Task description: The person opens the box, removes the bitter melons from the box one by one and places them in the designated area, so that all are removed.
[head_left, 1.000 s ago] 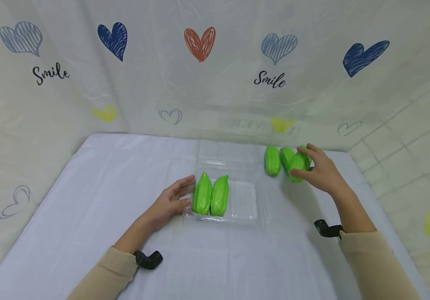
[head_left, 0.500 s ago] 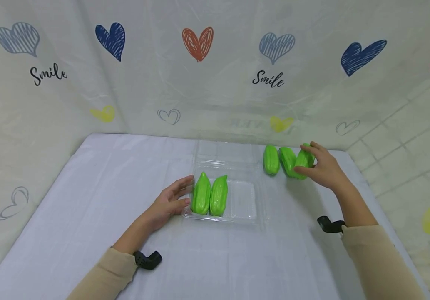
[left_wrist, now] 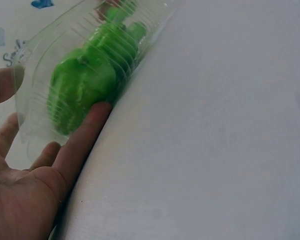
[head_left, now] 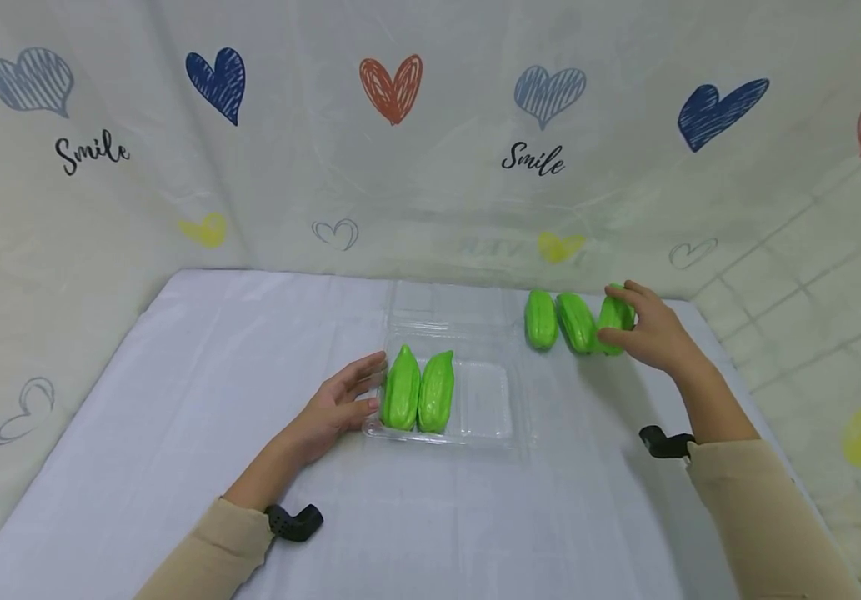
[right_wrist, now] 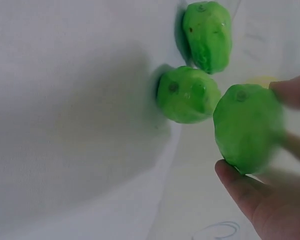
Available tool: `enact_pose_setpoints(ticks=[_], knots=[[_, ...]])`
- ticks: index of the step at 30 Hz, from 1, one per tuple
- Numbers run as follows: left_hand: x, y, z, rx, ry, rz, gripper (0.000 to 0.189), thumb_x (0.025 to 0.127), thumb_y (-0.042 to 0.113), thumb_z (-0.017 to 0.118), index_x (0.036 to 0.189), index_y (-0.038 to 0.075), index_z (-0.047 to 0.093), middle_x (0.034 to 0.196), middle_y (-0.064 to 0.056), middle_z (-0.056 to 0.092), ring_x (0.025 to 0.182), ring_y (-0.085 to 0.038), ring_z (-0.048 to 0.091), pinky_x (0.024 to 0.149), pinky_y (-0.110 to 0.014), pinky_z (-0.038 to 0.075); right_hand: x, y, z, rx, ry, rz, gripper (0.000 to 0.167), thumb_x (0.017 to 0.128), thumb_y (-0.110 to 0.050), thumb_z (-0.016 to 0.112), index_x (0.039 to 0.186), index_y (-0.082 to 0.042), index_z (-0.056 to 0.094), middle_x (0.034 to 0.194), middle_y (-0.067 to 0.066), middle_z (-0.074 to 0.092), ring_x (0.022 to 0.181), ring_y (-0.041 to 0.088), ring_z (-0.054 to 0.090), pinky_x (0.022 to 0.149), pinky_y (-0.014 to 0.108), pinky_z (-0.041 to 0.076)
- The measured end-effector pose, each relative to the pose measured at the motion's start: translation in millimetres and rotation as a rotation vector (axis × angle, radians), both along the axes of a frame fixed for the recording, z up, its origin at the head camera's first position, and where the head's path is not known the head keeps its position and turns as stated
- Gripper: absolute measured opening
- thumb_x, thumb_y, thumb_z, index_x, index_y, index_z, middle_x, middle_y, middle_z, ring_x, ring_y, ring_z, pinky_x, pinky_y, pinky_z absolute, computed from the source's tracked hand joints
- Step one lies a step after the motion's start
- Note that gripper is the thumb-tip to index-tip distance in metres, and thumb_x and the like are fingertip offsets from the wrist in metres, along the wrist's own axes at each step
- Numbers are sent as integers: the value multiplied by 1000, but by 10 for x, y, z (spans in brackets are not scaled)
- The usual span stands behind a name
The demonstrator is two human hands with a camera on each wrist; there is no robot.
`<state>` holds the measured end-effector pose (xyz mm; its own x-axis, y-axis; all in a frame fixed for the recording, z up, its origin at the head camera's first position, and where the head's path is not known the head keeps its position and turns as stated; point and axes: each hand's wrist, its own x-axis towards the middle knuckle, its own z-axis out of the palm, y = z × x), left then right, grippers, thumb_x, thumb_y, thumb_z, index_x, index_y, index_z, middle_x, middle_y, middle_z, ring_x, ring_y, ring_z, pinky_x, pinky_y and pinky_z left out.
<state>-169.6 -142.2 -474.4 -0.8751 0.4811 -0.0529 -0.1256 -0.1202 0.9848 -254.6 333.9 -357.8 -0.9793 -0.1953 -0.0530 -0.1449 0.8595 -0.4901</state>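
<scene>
My right hand (head_left: 653, 332) grips a bright green, ridged, oblong fruit (right_wrist: 247, 127) at the table's far right, thumb on one side and fingers on the other. Left of it lie two more such fruits, a nearer one (head_left: 576, 323) and a farther one (head_left: 541, 320). A clear plastic clamshell box (head_left: 484, 400) stands mid-table with its lid laid back. Side by side in its left half are a left fruit (head_left: 402, 390) and a right fruit (head_left: 437, 392), tips pointing away. My left hand (head_left: 336, 408) rests its fairly straight fingers against the box's left wall.
The clear lid (head_left: 445, 307) extends toward the back edge of the white-covered table (head_left: 250, 333). Behind the table hangs a pale curtain (head_left: 460, 192) printed with hearts. A black wrist camera (head_left: 295, 523) sits on the left wrist, another (head_left: 664, 443) on the right.
My right hand has moved slightly right and back with its fruit, parting it from the neighbouring fruit it overlapped. The left hand and box look unmoved apart from a slight view shift.
</scene>
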Motion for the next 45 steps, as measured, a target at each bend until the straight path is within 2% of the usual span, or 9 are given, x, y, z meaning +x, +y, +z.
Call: enact_pose_setpoints(ticks=[8,25,38,45], knots=[[18,7,-18,0,-18,4,70,98,11,60,158,18,27,164,-7,24,150,-31,23,99,-40,51,-51,83,-74,6,-11,-11,76,93,-24,67,154,1,30,161,32,10,141,61,15,104,78,22],[13,3,-11,13,-10,-1,69,98,8,59,158,17,26,164,-9,22,150,-32,23,98,-41,51,-173,156,-152,-14,-32,-28,76,93,-22,67,154,1,29,162,32,7,141,61,13,105,77,21],[9,15,21,17,-16,-1,70,98,8,59,158,16,25,164,-11,22,150,-34,24,97,-40,52,-281,252,-269,13,-41,-36,75,90,-18,68,152,4,31,159,36,11,141,62,14,106,76,20],[8,2,16,4,-16,4,70,97,11,61,158,19,28,164,-9,23,150,-33,24,98,-41,51,-316,270,-296,26,-52,-25,75,90,-16,69,151,6,31,158,38,11,139,63,15,107,75,19]])
